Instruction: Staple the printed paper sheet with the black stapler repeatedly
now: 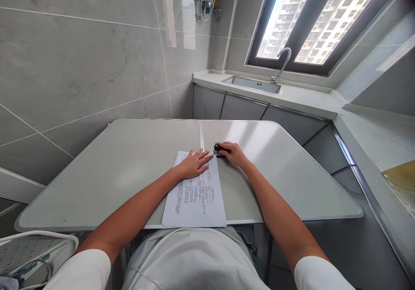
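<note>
Printed paper (199, 199) lies on the pale table, its near edge at the table's front edge by my body. My left hand (193, 164) rests flat on the upper part of the paper with its fingers spread. At the paper's top right corner is a black stapler (218, 148). My right hand (231, 152) is closed around the stapler, which meets the corner of the paper. Whether the paper is one sheet or a stack, I cannot tell.
The table (139, 151) has a seam down its middle. Beyond it stand a counter with a sink (253, 84) and a faucet (282, 67) under a window. A white perforated basket (32, 255) is at the lower left.
</note>
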